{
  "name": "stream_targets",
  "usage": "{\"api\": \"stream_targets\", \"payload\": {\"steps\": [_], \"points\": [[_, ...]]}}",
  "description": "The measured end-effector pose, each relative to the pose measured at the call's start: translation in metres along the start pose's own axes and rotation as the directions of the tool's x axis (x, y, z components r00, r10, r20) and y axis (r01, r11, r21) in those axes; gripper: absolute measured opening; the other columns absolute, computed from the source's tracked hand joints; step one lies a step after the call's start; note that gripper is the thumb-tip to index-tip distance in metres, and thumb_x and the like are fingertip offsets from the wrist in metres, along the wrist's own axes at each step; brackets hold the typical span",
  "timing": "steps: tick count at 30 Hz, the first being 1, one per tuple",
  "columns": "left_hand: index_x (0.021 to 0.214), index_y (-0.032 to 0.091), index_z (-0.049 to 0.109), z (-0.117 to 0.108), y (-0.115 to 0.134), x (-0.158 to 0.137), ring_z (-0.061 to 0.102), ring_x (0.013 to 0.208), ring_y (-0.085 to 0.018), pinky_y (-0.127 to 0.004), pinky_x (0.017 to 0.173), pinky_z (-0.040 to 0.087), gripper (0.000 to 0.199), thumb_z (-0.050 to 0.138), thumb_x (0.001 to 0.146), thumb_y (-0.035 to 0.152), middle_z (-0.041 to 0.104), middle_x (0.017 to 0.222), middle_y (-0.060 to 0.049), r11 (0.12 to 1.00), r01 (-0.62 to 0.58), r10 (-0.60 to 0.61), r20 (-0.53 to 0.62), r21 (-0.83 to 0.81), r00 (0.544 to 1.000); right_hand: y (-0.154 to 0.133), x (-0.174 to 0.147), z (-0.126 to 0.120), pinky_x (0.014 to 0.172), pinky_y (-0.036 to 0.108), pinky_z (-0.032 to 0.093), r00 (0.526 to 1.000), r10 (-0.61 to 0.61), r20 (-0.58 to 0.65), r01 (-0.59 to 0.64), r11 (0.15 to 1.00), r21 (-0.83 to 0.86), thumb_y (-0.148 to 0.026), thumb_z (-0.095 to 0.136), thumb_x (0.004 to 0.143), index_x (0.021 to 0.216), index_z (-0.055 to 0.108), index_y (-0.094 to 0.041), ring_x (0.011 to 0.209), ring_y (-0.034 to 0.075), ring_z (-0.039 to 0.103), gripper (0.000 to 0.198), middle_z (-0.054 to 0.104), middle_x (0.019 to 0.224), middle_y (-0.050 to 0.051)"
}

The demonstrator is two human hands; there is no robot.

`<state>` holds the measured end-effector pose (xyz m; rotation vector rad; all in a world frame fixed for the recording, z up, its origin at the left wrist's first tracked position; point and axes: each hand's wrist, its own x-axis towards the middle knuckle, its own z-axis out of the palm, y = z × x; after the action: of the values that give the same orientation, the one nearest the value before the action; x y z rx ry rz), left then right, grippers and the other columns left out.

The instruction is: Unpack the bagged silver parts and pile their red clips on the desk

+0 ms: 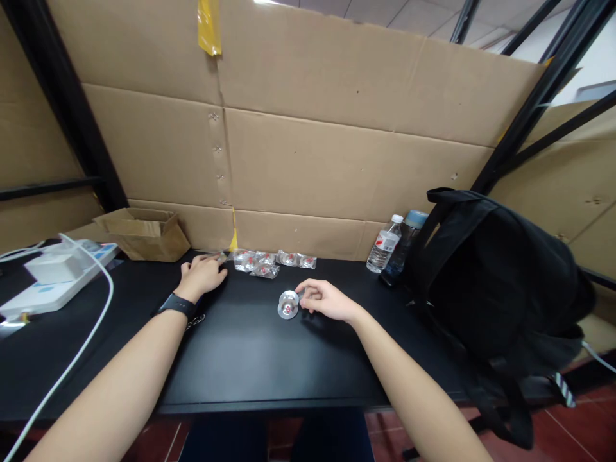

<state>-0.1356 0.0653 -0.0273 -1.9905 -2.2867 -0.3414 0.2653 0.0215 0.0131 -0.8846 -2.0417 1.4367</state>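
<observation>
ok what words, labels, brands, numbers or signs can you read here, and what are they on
No text can be read for certain.
Disc: red mark, too small to read.
Packets: red marks, too small and blurred.
Bottle: red and white label, too small to read.
Power strip: blue patches, no legible words.

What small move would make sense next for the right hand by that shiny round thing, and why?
Probably bringing the right hand's thumb and fingers together on the rim of the shiny disc. Its fingertips are right by that edge, though whether they touch is unclear, while the left hand is farther off, beside the small clear packets.
</observation>
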Motion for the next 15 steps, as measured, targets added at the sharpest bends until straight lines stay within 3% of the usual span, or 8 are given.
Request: {"api": "stream_targets", "payload": {"steps": [3, 8, 15], "points": [[0.137, 0.025, 0.067, 0.001, 0.000, 0.000, 0.038, 0.144, -0.040, -0.056, 0.110, 0.032, 0.054, 0.050, 0.091, 0.047, 0.051, 0.159, -0.011, 1.000, 0.013, -0.014, 0.015, 0.025, 1.000, 0.001, 0.000, 0.000, 0.066, 0.027, 0.051, 1.000, 0.001, 0.005, -0.001, 1.000, 0.000, -0.040, 0.080, 0.081, 0.110, 0.066, -0.017, 0.065, 0.013, 0.062, 0.040, 0.069, 0.081, 0.001], [0.135, 0.026, 0.069, 0.004, 0.005, -0.004, 0.032, 0.148, -0.039, -0.057, 0.113, 0.032, 0.051, 0.046, 0.094, 0.045, 0.042, 0.165, -0.009, 0.999, 0.016, -0.016, 0.004, 0.050, 1.000, 0.003, 0.001, -0.001, 0.068, 0.028, 0.052, 1.000, 0.015, 0.021, -0.015, 1.000, -0.006, -0.042, 0.081, 0.079, 0.107, 0.068, -0.016, 0.066, 0.013, 0.063, 0.040, 0.069, 0.080, 0.001], [0.143, 0.020, 0.063, 0.002, 0.013, -0.009, 0.027, 0.151, -0.044, -0.064, 0.113, 0.030, 0.061, 0.041, 0.095, 0.050, 0.035, 0.168, -0.013, 0.995, 0.069, -0.072, 0.053, 0.069, 0.996, 0.002, 0.001, -0.001, 0.068, 0.028, 0.052, 0.999, 0.020, 0.029, -0.020, 1.000, -0.022, -0.041, 0.080, 0.080, 0.105, 0.068, -0.017, 0.066, 0.013, 0.063, 0.037, 0.069, 0.080, 0.001]]}}
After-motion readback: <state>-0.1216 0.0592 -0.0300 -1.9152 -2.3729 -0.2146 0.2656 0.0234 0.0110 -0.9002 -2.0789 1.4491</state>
